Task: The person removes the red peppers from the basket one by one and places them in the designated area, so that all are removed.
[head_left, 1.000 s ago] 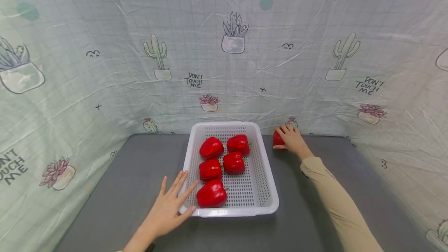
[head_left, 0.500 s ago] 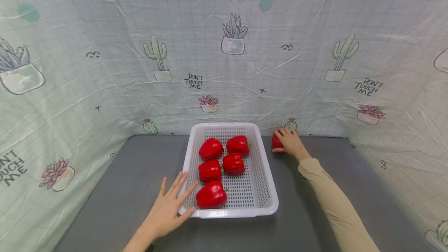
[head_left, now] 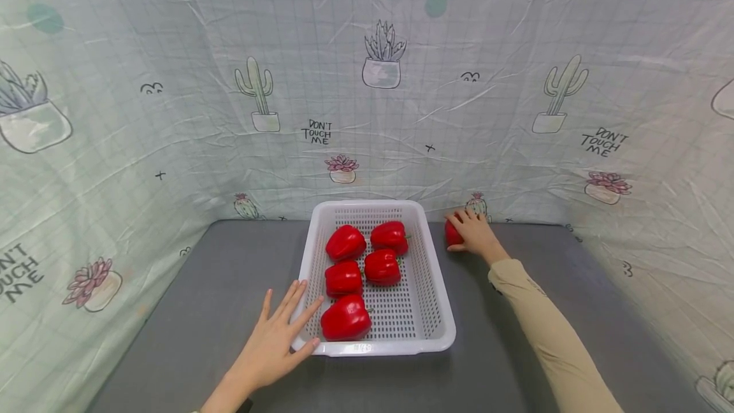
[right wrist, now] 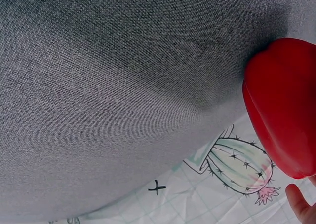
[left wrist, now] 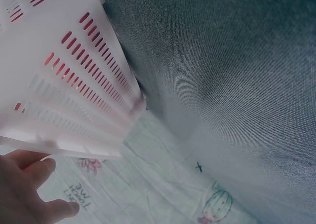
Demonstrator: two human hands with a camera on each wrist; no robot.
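A white perforated plastic basket (head_left: 446,317) stands mid-table with several red bell peppers inside, such as the large one at the near left (head_left: 346,318). My left hand (head_left: 274,344) rests with spread, straight fingers on the basket's near left rim; in the left wrist view, its fingers (left wrist: 42,170) lie by that rim. To the right of the basket, at the table's back, my right hand (head_left: 474,233) holds another red bell pepper (head_left: 452,233) with fingers over the top and thumb on the near side. The right wrist view shows this bell pepper (right wrist: 286,105) on the table, partly cut off.
The grey table (head_left: 241,260) reaches back to a hanging curtain (head_left: 378,126) printed with cacti, which also closes off both sides. The basket's back edge sits close to the curtain. Inside the basket, its right side shows bare floor (head_left: 395,311).
My right hand has shifted very slightly left on the pepper beside the basket. The left hand, the basket and the peppers in it have stayed as they were.
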